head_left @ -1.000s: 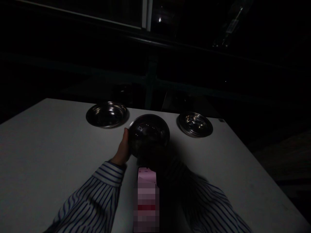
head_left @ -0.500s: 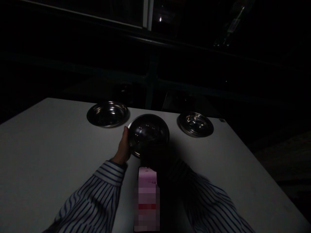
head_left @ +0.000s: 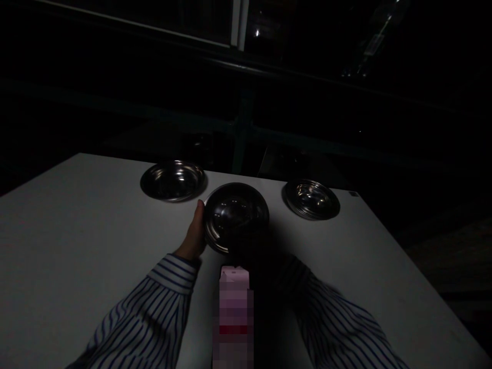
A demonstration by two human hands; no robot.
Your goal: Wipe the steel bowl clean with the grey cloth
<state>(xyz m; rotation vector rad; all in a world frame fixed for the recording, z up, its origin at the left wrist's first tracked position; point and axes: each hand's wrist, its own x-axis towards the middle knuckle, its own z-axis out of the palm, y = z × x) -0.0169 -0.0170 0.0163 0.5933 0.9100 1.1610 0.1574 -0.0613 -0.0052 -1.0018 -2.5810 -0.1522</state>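
Observation:
A round shiny steel bowl (head_left: 234, 207) is near the middle of the white table (head_left: 96, 246). My left hand (head_left: 195, 236) grips its left side, the thumb along the rim and the other fingers hidden behind it. Deep shadow covers my right hand (head_left: 257, 251) by the bowl's lower right edge, so its fingers cannot be made out. Below the bowl, in front of me, is a tall pink object (head_left: 234, 297), mostly blurred out. Both my forearms are in striped sleeves.
A wide steel bowl (head_left: 172, 182) rests at the table's far left edge. Another steel bowl or stack of bowls (head_left: 312, 200) lies at the far right. A small dark label (head_left: 353, 194) marks the right back corner. Beyond the table it is very dark.
My right hand has shifted slightly to the right along the bowl's lower edge. The left hand keeps its place on the bowl. The whole view has moved a little.

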